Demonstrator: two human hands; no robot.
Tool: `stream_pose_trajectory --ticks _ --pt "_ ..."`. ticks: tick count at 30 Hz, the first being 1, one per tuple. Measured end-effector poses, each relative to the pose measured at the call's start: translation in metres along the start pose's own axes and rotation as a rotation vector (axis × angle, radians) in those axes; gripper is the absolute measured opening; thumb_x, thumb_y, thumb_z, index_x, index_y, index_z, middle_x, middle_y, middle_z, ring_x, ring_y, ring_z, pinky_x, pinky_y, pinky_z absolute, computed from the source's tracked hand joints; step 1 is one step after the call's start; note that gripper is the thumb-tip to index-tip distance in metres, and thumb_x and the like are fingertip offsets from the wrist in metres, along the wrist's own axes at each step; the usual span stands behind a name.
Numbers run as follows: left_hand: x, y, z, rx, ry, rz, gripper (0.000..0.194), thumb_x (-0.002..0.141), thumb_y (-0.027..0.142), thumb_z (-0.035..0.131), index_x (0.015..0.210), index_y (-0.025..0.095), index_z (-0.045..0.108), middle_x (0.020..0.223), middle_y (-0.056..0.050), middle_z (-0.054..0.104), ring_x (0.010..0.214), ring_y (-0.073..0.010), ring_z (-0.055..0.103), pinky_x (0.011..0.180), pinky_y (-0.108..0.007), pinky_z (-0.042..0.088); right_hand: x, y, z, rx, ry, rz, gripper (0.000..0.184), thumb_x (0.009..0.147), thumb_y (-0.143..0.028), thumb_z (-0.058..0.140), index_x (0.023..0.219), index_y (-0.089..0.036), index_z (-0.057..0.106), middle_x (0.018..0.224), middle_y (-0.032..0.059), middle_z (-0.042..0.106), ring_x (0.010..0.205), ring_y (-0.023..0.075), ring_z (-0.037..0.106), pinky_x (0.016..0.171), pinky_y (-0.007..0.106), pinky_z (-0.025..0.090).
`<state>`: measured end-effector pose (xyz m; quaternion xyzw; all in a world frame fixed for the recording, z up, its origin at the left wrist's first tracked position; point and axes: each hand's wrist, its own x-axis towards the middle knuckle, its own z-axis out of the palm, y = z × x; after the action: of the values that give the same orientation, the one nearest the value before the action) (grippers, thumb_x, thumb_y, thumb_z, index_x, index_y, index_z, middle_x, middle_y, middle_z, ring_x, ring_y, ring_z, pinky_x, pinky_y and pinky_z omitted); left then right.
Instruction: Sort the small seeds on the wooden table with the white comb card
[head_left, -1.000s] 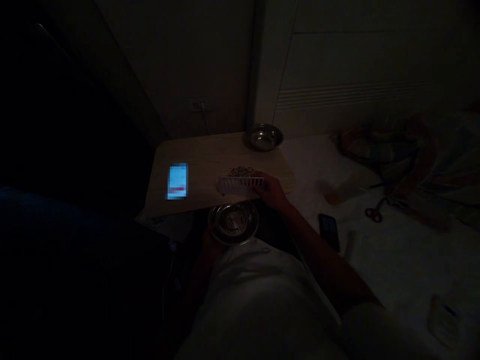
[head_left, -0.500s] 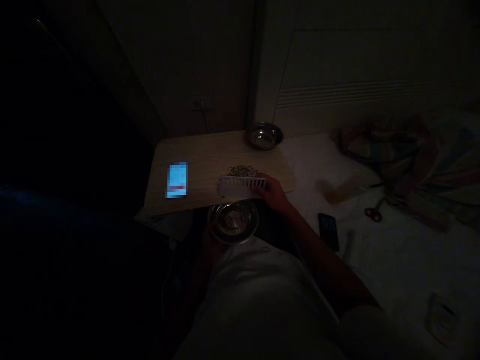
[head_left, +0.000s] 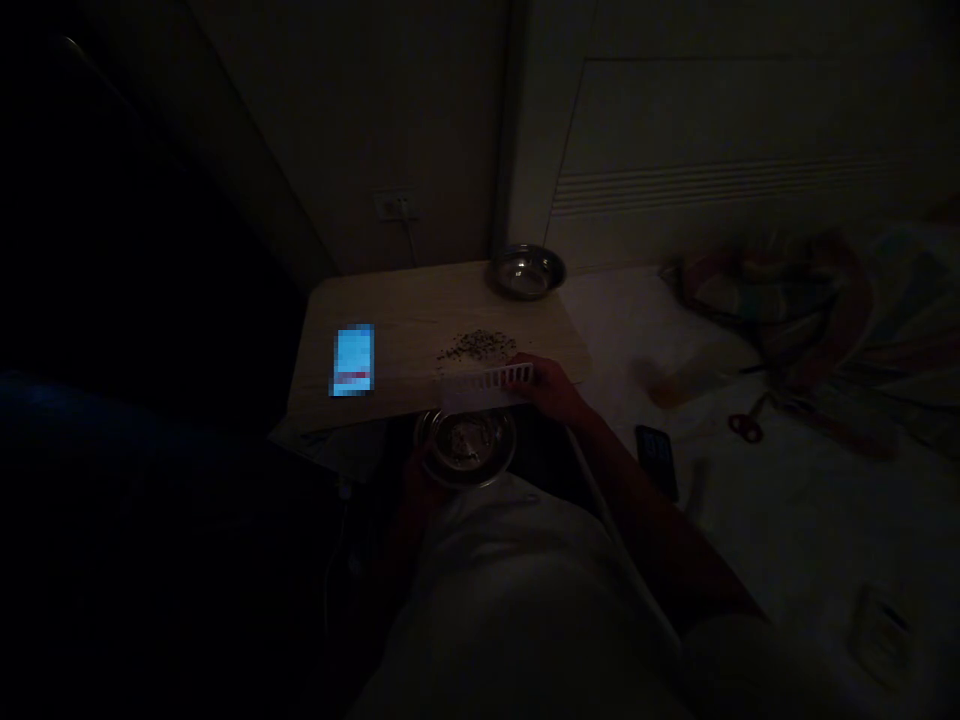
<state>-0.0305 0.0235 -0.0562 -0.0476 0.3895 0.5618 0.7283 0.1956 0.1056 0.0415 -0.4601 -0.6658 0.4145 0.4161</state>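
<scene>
My right hand [head_left: 546, 386] is closed on the right end of a white slotted plastic strip [head_left: 480, 386], held along the near edge of the wooden board [head_left: 405, 305]. Just beyond the strip lies a scattered pile of small dark bits [head_left: 480, 346], too small to name. My left hand [head_left: 426, 470], dim in the shadow, grips the left side of a shiny metal bowl [head_left: 506, 450] below the board's edge. Some dark bits show inside that bowl. The fingers under its rim are mostly hidden.
A second metal bowl [head_left: 528, 272] stands at the board's back right corner. On the left glows a blurred bright screen [head_left: 352, 360]. A dark phone [head_left: 657, 462] and red-handled scissors [head_left: 746, 427] lie on the white sheet [head_left: 780, 520], with crumpled patterned cloth [head_left: 832, 300] behind.
My right hand has drawn the white strip slightly toward me, away from the dark bits and to the board's near edge. The bowl in my left hand stays nearly still.
</scene>
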Motion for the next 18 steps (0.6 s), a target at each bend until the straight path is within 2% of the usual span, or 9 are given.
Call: stream_pose_trajectory --ticks 2,4,7,10,13,18 --pt "0.000 0.001 0.000 0.005 0.042 -0.028 0.025 0.076 0.022 0.057 0.096 0.013 0.070 0.092 -0.012 0.074 0.115 -0.0313 0.057 0.101 -0.045 0.043 0.002 0.002 -0.002 0.066 0.085 0.021 0.023 0.067 -0.035 0.070 0.080 -0.019 0.059 0.072 -0.0014 0.060 0.065 0.0135 0.052 0.060 0.026 0.041" --pt "-0.002 0.000 0.000 0.011 0.054 -0.022 0.024 0.076 0.022 0.057 0.094 0.013 0.070 0.090 -0.012 0.074 0.115 -0.0312 0.058 0.101 -0.045 0.043 0.004 0.003 -0.001 0.115 0.237 0.036 0.024 0.067 -0.035 0.070 0.080 -0.019 0.056 0.072 -0.0014 0.059 0.065 0.0140 0.053 0.060 0.026 0.043" --pt "-0.004 -0.001 -0.001 0.018 0.037 0.028 0.023 0.076 0.022 0.058 0.093 0.013 0.070 0.091 -0.011 0.074 0.112 -0.0304 0.060 0.100 -0.044 0.044 0.007 0.004 0.005 0.069 0.400 0.057 0.022 0.068 -0.034 0.069 0.079 -0.020 0.056 0.073 -0.0002 0.060 0.064 0.0149 0.053 0.060 0.028 0.044" --pt "-0.003 -0.001 -0.002 0.012 0.032 0.027 0.025 0.075 0.023 0.059 0.094 0.013 0.070 0.094 -0.011 0.074 0.111 -0.0303 0.061 0.099 -0.044 0.044 0.008 0.004 0.018 0.024 0.386 0.049 0.020 0.069 -0.033 0.067 0.081 -0.020 0.058 0.076 0.0015 0.062 0.068 0.0163 0.055 0.062 0.029 0.046" --pt "0.001 -0.001 -0.003 0.005 0.051 -0.031 0.027 0.074 0.024 0.059 0.095 0.012 0.070 0.092 -0.012 0.074 0.110 -0.0317 0.061 0.099 -0.045 0.044 0.008 0.005 0.030 -0.008 0.384 0.018 0.020 0.070 -0.031 0.065 0.086 -0.020 0.060 0.082 0.0027 0.064 0.072 0.0172 0.057 0.067 0.031 0.047" --pt "-0.001 -0.002 -0.001 0.005 0.047 0.007 0.024 0.076 0.025 0.057 0.093 0.013 0.070 0.091 -0.011 0.074 0.108 -0.0300 0.062 0.100 -0.044 0.043 0.007 0.002 0.031 -0.049 0.415 -0.005 0.022 0.071 -0.030 0.064 0.089 -0.019 0.061 0.080 0.0019 0.065 0.071 0.0171 0.058 0.066 0.030 0.047"
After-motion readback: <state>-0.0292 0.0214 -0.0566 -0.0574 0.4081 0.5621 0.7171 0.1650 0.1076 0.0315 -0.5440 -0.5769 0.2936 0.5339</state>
